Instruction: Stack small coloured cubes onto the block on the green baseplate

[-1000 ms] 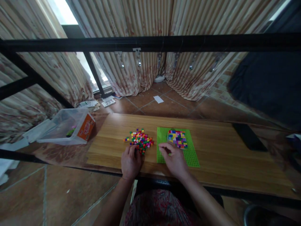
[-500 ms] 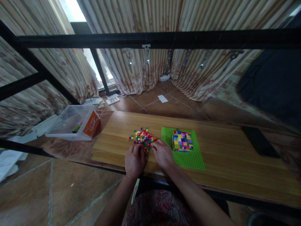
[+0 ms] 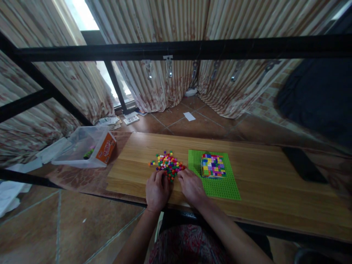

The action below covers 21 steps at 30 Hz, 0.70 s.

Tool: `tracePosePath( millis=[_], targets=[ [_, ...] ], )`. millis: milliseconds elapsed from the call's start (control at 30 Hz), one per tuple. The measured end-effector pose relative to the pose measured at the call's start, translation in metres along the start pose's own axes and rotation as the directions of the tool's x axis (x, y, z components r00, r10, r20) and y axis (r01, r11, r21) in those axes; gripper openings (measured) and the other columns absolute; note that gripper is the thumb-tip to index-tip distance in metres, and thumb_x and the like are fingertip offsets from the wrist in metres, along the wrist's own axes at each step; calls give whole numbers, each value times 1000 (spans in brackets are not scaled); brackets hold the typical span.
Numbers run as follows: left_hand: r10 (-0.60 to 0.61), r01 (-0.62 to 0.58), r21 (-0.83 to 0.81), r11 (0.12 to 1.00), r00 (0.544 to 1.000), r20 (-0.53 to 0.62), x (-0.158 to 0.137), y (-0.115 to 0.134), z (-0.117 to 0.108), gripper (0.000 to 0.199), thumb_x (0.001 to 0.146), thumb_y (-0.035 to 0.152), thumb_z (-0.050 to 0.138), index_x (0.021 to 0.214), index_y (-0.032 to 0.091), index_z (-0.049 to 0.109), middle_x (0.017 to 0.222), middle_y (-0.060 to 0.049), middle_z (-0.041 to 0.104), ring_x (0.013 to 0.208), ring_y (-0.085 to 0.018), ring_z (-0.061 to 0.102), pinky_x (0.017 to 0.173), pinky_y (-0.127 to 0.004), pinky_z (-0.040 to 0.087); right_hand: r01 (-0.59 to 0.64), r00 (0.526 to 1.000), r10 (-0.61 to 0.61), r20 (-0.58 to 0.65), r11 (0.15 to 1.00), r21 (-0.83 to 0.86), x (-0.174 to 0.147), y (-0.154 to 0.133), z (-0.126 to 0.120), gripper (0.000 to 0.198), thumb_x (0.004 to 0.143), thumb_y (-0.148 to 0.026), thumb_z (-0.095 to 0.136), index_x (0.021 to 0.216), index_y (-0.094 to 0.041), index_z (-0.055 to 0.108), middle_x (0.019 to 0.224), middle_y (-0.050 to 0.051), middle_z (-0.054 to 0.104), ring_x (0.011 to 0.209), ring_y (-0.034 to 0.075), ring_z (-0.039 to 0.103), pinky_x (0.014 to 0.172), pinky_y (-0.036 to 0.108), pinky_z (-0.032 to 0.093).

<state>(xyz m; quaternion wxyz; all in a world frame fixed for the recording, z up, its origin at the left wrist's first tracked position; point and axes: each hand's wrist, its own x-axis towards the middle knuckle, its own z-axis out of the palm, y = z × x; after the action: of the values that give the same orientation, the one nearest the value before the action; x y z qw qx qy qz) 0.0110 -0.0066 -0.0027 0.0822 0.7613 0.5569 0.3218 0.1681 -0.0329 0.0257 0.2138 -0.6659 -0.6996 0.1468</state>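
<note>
A loose pile of small coloured bricks (image 3: 168, 161) lies on the wooden board in front of me. At its near left edge is my left hand (image 3: 157, 191), fingers curled down with the tips together. My right hand (image 3: 191, 186) touches the pile's near right edge, its thumb and fingertips closed. Whatever either hand may pinch is too small to make out. To the right lies a green studded baseplate (image 3: 220, 190), partly behind my right hand. On it stands a block built of multicoloured bricks (image 3: 213, 165).
A clear plastic bin (image 3: 79, 148) with an orange label stands at the board's left end, a few small things inside. A dark flat object (image 3: 304, 165) lies at the right. A black metal bar (image 3: 176, 50) with hanging clips crosses beyond the wooden board (image 3: 264, 183).
My right hand has shifted very slightly along the pile's edge; the left stays nearly in place. The whole view has tilted a little. Baseplate and brick block are unchanged.
</note>
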Motion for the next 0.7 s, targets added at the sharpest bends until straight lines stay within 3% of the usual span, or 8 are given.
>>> tracePosePath(
  millis=[167, 333, 467, 700],
  targets=[
    [9, -9, 17, 1000, 1000, -13, 0, -1, 0, 17, 92, 24, 52, 106, 20, 62, 102, -9, 67, 92, -23, 65, 80, -35, 49, 11, 994, 8, -110, 985, 171, -14, 4, -10, 22, 94, -17, 46, 92, -21, 68, 90, 7, 67, 87, 21, 62, 79, 32, 48],
    [43, -43, 25, 999, 999, -32, 2, -3, 0, 17, 91, 24, 54, 105, 19, 63, 100, -8, 67, 90, -22, 65, 79, -33, 49, 8, 961, 93, -259, 931, 366, -31, 13, -38, 22, 95, -22, 47, 94, -22, 69, 89, 5, 69, 84, 19, 66, 77, 31, 50],
    [61, -59, 42, 997, 997, -43, 3, -5, -1, 16, 91, 24, 54, 102, 18, 64, 97, -8, 67, 87, -21, 65, 76, -32, 49, -22, 903, 207, -377, 898, 439, -39, 33, -62, 19, 94, -28, 51, 94, -23, 70, 93, 5, 71, 87, 19, 67, 79, 32, 51],
    [78, -75, 74, 994, 996, -40, 5, -8, 0, 18, 91, 25, 55, 104, 18, 64, 98, -8, 68, 87, -22, 65, 73, -31, 49, -165, 747, 469, -471, 817, 552, -30, 93, -79, 23, 86, -39, 59, 89, -20, 72, 90, 7, 73, 82, 21, 67, 76, 35, 51]
  ],
)
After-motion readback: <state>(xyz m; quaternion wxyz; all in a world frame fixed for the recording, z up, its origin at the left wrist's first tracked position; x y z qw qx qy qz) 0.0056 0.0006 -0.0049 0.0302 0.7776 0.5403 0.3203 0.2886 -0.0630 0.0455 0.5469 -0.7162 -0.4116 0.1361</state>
